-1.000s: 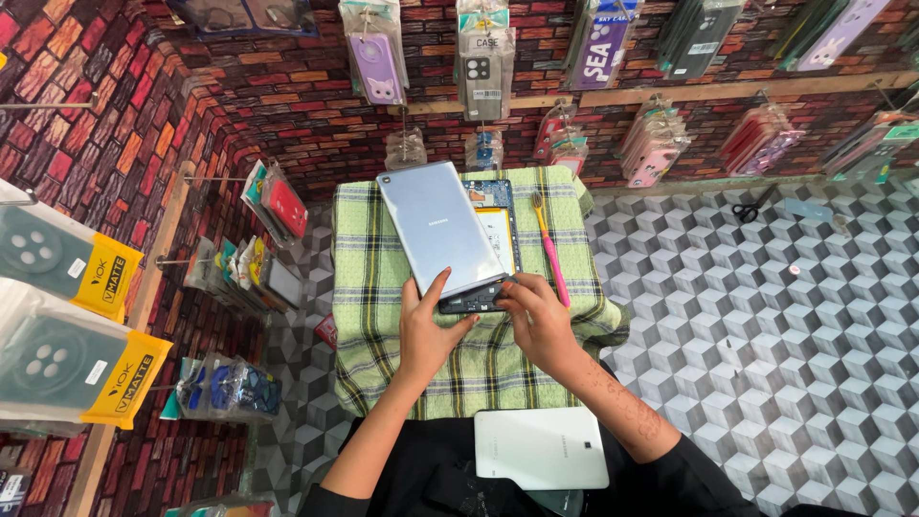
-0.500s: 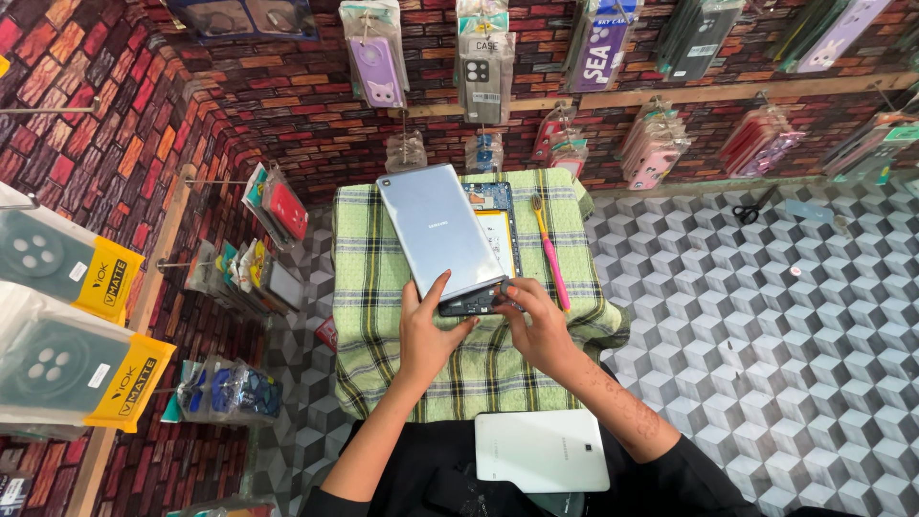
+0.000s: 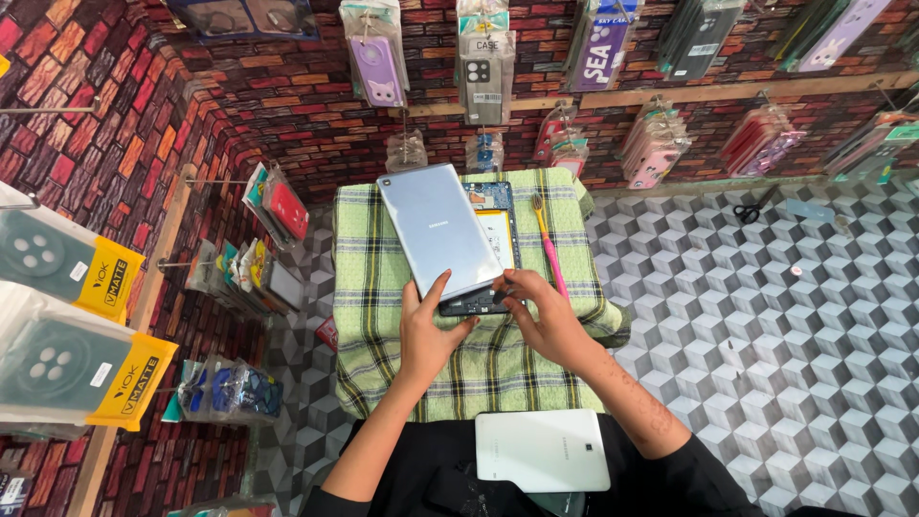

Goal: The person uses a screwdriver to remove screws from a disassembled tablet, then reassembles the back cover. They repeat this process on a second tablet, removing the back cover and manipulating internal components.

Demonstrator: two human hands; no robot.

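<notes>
The grey back cover [image 3: 438, 228] of a tablet lies tilted over the opened tablet body [image 3: 496, 244], at the middle of a green checked cloth [image 3: 383, 316]; the left hand [image 3: 428, 330] grips the cover's near edge, thumb on top; the right hand [image 3: 550, 321] pinches the body's near edge with narrow fingers; a pink brush [image 3: 549, 246] lies just right of the tablet; a white tablet [image 3: 542, 450] rests on the person's lap, near; phone cases [image 3: 483, 67] hang on the far brick wall.
</notes>
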